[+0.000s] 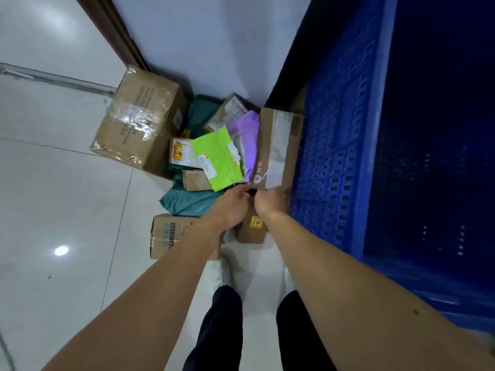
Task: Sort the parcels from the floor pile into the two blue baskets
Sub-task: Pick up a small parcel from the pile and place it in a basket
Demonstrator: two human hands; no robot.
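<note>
- Both hands meet at the near edge of the pile. The left hand [231,203] and right hand [272,202] are almost touching, with a dark gap between them.
- The right hand is at the near end of the long cardboard box [278,145]. The left hand's fingers curl toward that same end. Blur hides the fingertips, so I cannot tell whether either hand actually grips it.
- That box stretches away beyond the right hand, its far side against the wall of the blue basket [340,135].
- Risk: lifted by one end only, the long box would likely swing down or twist out of the fingers.
- Risk: the lime-green mailer [217,159] and purple mailer [247,128], just beyond the left hand, seem to lean on it. Pulling it out could make them slide.
- Risk: the box could catch on the basket's perforated wall as it comes up.
- Count: six brown cardboard boxes, including the large taped box [139,119] far left of the hands. There is also one white printed parcel [179,153], the two bright mailers and what look like two teal bags [187,202].
- Only one blue basket is in view.
</note>
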